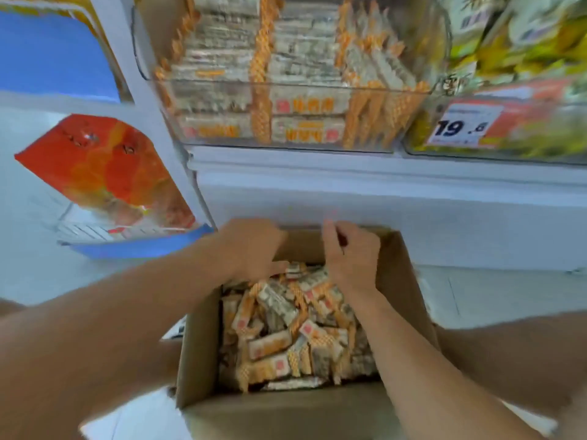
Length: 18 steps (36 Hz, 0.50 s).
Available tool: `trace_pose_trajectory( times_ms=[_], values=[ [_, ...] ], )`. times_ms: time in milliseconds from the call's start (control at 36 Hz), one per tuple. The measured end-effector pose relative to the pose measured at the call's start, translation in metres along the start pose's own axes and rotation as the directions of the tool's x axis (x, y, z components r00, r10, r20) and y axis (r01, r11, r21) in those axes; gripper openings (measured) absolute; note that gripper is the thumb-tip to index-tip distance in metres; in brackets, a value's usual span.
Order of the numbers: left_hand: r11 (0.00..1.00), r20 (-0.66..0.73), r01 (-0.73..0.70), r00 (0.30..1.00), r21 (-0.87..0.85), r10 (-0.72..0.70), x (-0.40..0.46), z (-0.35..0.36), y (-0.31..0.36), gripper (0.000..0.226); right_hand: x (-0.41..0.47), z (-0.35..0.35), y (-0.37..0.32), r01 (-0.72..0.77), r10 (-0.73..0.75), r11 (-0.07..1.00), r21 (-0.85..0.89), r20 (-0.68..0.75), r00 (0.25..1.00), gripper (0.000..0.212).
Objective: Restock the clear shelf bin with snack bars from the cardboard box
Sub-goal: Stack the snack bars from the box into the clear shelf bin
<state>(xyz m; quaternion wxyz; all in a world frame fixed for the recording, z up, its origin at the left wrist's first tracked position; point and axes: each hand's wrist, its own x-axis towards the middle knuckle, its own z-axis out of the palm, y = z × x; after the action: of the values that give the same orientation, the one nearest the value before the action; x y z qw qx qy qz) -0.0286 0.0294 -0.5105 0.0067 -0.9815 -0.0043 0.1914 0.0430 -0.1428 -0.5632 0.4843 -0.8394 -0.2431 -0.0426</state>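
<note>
An open cardboard box [203,350] sits low in front of me, filled with a loose heap of orange-and-white snack bars [286,331]. Both hands reach into its far end. My left hand [254,249] curls down onto the bars at the back of the pile, fingers closed around some. My right hand [349,255] is beside it, fingers bent over bars near the far wall. What lies under the palms is hidden. Above, the clear shelf bin [317,90] holds stacked rows of the same bars.
A white shelf ledge [381,185] runs between bin and box. To the right is another clear bin with a price tag [460,125] reading 19. At left an orange bag [101,173] rests in a blue-edged rack. Pale floor surrounds the box.
</note>
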Motion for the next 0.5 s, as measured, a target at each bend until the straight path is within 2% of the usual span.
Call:
trace_pose_trajectory(
  times_ms=[28, 56, 83, 111, 139, 167, 250, 278, 306, 361, 417, 500],
  values=[
    [0.994, 0.15, 0.099, 0.984, -0.046, -0.091, 0.0, 0.028, 0.007, 0.05, -0.011, -0.001, 0.013, -0.054, 0.062, 0.996, -0.071, 0.122, 0.991, 0.048],
    [0.971, 0.254, 0.209, 0.952, -0.119, -0.174, -0.002, 0.055, 0.012, 0.061, -0.021, -0.001, 0.031, -0.135, 0.18, 0.974, -0.184, 0.256, 0.95, 0.039],
    [0.926, 0.325, 0.316, 0.915, -0.207, -0.239, -0.006, 0.081, 0.019, 0.076, -0.032, -0.004, 0.046, -0.208, 0.329, 0.924, -0.321, 0.388, 0.861, 0.034],
    [0.875, 0.378, 0.395, 0.883, -0.279, -0.278, -0.011, 0.104, 0.028, 0.091, -0.044, -0.007, 0.061, -0.254, 0.482, 0.851, -0.46, 0.491, 0.725, 0.053],
    [0.836, 0.423, 0.447, 0.856, -0.318, -0.297, -0.018, 0.122, 0.037, 0.101, -0.056, -0.01, 0.074, -0.271, 0.587, 0.788, -0.552, 0.546, 0.598, 0.081],
    [0.81, 0.46, 0.475, 0.837, -0.345, -0.295, -0.026, 0.139, 0.045, 0.108, -0.067, -0.013, 0.084, -0.303, 0.65, 0.75, -0.588, 0.569, 0.504, 0.102],
    [0.721, 0.568, 0.557, 0.776, -0.414, -0.274, -0.043, 0.179, 0.063, 0.127, -0.092, -0.023, 0.097, -0.465, 0.713, 0.689, -0.556, 0.634, 0.3, 0.121],
    [0.703, 0.59, 0.575, 0.76, -0.418, -0.271, -0.045, 0.188, 0.066, 0.131, -0.098, -0.023, 0.1, -0.473, 0.727, 0.666, -0.577, 0.645, 0.236, 0.128],
    [0.705, 0.61, 0.587, 0.743, -0.398, -0.274, -0.046, 0.193, 0.069, 0.131, -0.101, -0.025, 0.1, -0.428, 0.734, 0.663, -0.615, 0.647, 0.208, 0.132],
    [0.718, 0.615, 0.596, 0.731, -0.361, -0.297, -0.046, 0.197, 0.074, 0.125, -0.103, -0.02, 0.099, -0.335, 0.724, 0.686, -0.645, 0.648, 0.235, 0.127],
    [0.738, 0.558, 0.573, 0.764, -0.355, -0.325, -0.043, 0.196, 0.078, 0.11, -0.104, -0.014, 0.096, -0.287, 0.701, 0.713, -0.64, 0.661, 0.267, 0.113],
    [0.792, 0.445, 0.501, 0.832, -0.349, -0.331, -0.044, 0.193, 0.079, 0.076, -0.107, -0.008, 0.091, -0.22, 0.679, 0.734, -0.642, 0.694, 0.24, 0.103]
  ],
)
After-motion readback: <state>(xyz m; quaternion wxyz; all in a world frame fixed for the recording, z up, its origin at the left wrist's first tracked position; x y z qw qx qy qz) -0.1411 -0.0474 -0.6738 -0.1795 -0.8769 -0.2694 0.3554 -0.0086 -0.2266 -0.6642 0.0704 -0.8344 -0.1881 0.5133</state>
